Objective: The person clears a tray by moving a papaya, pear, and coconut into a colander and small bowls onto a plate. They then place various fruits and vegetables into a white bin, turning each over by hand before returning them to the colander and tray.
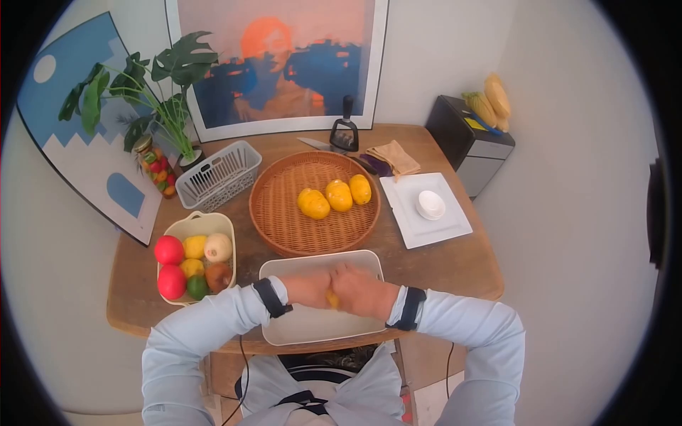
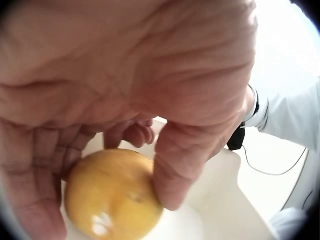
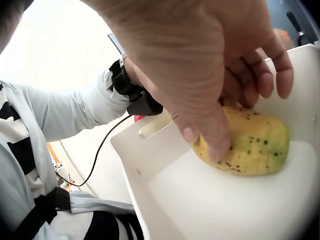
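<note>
Over the white bin [image 1: 320, 328], both hands meet around a yellow fruit [image 1: 332, 298]. My left hand [image 2: 130, 70] curls its fingers and thumb about a smooth yellow-orange fruit [image 2: 112, 192] in the left wrist view. In the right wrist view my right hand [image 3: 200, 65] holds a yellow fruit [image 3: 255, 142] with dark spots and a greenish end, thumb on the near side, other fingers behind or spread above. Whether the wrist views show one fruit or two, I cannot tell. The head view has the left hand [image 1: 307, 290] beside the right hand [image 1: 364, 292].
Behind the bin, a round wicker tray [image 1: 277, 231] holds three yellow fruits [image 1: 339, 196]. A cream basket [image 1: 231, 241] of mixed produce stands left, a grey basket [image 1: 220, 174] behind it. At right are a white square plate [image 1: 419, 234] with a bowl [image 1: 430, 204], and a cloth [image 1: 395, 157].
</note>
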{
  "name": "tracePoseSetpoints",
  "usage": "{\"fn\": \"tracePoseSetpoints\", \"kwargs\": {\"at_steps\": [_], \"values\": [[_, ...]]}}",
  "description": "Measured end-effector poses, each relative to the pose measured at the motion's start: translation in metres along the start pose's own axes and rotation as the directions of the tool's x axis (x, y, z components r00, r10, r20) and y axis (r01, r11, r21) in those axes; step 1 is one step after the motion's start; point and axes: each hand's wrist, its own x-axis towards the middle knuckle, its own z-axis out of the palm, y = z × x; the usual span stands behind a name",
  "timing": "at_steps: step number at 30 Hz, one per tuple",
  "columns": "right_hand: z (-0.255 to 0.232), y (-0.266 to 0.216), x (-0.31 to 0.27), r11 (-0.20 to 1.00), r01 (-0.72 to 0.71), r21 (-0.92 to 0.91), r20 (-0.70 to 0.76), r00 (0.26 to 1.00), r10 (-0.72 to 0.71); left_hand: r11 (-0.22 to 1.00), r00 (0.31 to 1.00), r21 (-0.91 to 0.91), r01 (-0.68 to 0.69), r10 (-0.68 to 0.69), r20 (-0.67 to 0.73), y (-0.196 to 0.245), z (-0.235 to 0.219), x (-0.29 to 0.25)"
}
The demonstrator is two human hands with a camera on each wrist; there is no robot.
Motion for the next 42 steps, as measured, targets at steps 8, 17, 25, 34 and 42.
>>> {"fn": "tracePoseSetpoints", "kwargs": {"at_steps": [8, 17, 25, 34, 42], "values": [[-0.020, 0.007, 0.005, 0.985, -0.095, 0.147, 0.277, 0.960, 0.052, 0.985, 0.954, 0.101, 0.143, -0.164, 0.251, 0.016, -0.032, -0.007], [-0.017, 0.009, -0.001, 0.993, -0.032, 0.115, 0.215, 0.977, 0.006, 0.999, 0.996, -0.017, -0.033, 0.032, -0.078, -0.002, -0.006, -0.002], [0.004, 0.012, 0.006, 0.960, -0.076, 0.269, 0.401, 0.915, -0.039, 0.947, 0.912, -0.199, 0.251, -0.162, 0.378, 0.010, -0.012, 0.001], [-0.018, 0.005, 0.005, 0.958, -0.090, 0.271, 0.320, 0.947, -0.001, 0.994, 0.974, 0.052, 0.098, -0.106, 0.201, 0.005, -0.021, -0.003], [-0.015, -0.001, 0.000, 0.961, -0.071, 0.269, 0.290, 0.957, -0.011, 0.979, 0.969, -0.121, 0.166, -0.140, 0.204, -0.006, 0.005, 0.001]]}}
